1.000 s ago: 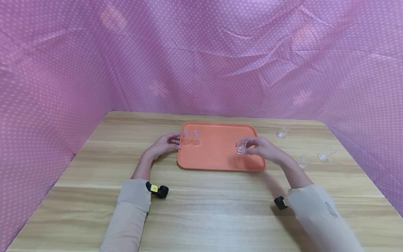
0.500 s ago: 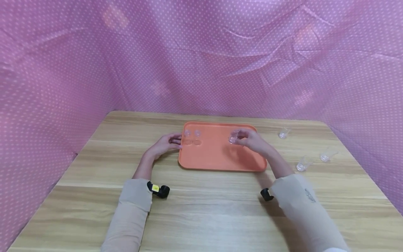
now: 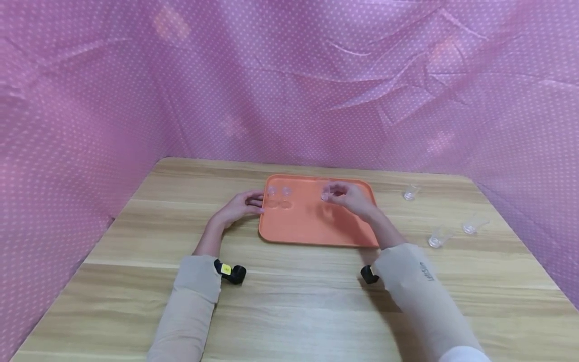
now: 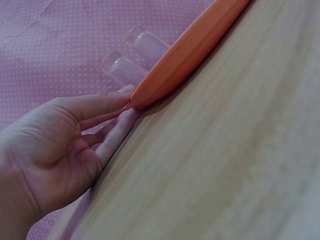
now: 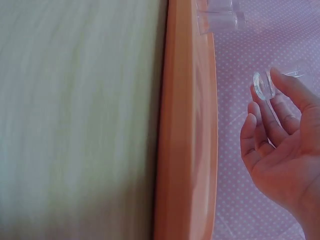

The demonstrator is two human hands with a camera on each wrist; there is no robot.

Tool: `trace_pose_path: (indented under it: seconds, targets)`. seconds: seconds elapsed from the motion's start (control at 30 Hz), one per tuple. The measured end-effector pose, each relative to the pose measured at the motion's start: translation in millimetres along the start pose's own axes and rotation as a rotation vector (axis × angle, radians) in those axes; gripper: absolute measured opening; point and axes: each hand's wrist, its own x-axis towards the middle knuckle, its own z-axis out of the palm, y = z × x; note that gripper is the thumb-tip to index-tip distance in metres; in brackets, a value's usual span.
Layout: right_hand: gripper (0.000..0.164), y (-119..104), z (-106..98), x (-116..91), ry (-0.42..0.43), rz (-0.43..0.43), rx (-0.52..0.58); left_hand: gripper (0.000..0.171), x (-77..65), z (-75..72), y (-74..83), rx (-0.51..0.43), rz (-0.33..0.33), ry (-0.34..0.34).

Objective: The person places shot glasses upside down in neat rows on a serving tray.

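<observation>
Hands working at the orange tray

Left hand (image 3: 237, 207) is resting open-fingered on the table (image 3: 289, 301), touching the tray (image 3: 312, 226) edge by two small glasses (image 3: 279, 191). Right hand (image 3: 350, 198) is pinching a clear cup (image 5: 265, 84) above the tray's far side.

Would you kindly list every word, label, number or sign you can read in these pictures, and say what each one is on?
No text here can be read.
Yellow label on the black wrist device of the left arm: too small to read.
Dark print on the right sleeve: blurred, unreadable.
Orange tray, small clear cups, table and pink dotted cloth: no writing visible.
</observation>
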Motion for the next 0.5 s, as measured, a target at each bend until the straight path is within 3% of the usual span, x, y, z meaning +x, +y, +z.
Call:
trace_pose_path:
  seconds: [0.5]
  targets:
    - [0.041, -1, 15, 10, 0.089, 0.073, 0.071, 0.059, -1.2, 0.0, 3.3, -0.010, 0.008, -0.005]
